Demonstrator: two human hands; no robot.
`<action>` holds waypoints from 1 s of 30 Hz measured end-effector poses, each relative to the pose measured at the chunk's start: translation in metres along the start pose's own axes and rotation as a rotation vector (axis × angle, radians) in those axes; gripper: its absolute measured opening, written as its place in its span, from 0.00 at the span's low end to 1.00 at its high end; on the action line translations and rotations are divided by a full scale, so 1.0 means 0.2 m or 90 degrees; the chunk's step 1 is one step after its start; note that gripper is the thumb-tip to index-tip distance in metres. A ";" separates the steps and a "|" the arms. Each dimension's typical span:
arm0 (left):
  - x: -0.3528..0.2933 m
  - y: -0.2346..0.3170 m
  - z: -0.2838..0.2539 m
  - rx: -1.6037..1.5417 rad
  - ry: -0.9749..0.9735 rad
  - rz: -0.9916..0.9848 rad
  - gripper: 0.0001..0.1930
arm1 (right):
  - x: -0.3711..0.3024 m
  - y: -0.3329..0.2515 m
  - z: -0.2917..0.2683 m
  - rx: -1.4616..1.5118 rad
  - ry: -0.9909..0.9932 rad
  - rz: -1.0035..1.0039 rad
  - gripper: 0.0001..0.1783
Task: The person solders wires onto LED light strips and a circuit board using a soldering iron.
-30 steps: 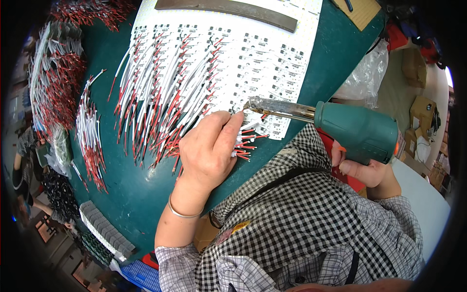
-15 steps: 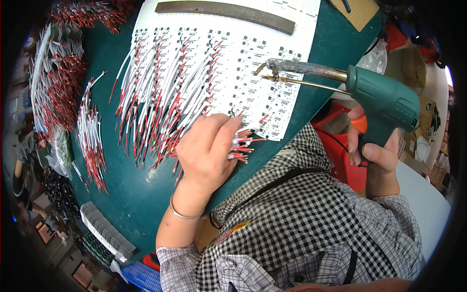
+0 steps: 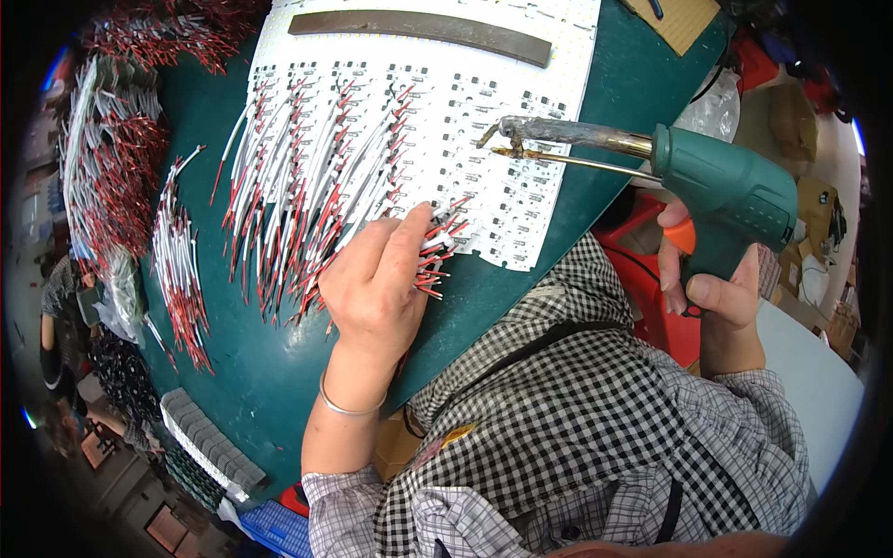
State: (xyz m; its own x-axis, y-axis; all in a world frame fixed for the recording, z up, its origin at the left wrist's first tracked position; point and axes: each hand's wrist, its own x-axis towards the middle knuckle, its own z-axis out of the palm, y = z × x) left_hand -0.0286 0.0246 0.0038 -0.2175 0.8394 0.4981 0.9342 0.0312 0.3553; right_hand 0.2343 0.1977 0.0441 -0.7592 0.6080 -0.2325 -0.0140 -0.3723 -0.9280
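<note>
My left hand (image 3: 377, 279) is closed round a bundle of short red and white wires (image 3: 435, 251), whose ends stick out beside the fingers. It rests low over a white sheet of small circuit boards (image 3: 465, 181). On the left columns of that sheet, rows of red and white wires (image 3: 307, 186) are attached and trail toward me. In my right hand (image 3: 721, 298) is a green soldering gun (image 3: 730, 186) with an orange trigger. Its hot tip and thin feed tube point left above the right-hand columns, clear of my left fingers.
A dark metal bar (image 3: 419, 35) lies across the sheet's far part. On the green table (image 3: 223, 335), a loose wire pile (image 3: 181, 279) and larger wire bundles (image 3: 112, 177) sit at left. Grey stacked parts (image 3: 209, 437) line the near left edge. Cardboard (image 3: 679, 23) lies far right.
My left hand has shifted a little left with the wire bundle. The soldering gun and the sheet appear slightly further left in the view, and my right hand keeps its grip.
</note>
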 end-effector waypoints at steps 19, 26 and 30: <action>0.00 0.03 -0.01 -0.029 -0.017 -0.043 0.25 | 0.02 0.00 0.04 0.009 0.000 -0.028 0.36; 0.00 0.04 -0.01 0.019 -0.042 -0.057 0.26 | 0.01 0.03 0.04 0.026 -0.006 -0.010 0.38; -0.01 0.03 0.01 0.038 -0.047 -0.045 0.25 | 0.01 0.03 0.04 0.028 -0.034 -0.004 0.36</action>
State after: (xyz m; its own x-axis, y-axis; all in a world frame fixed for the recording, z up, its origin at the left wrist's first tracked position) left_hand -0.0225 0.0242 0.0029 -0.2642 0.8719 0.4124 0.9329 0.1226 0.3385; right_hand 0.2270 0.1910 0.0402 -0.7927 0.5724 -0.2096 -0.0463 -0.3995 -0.9156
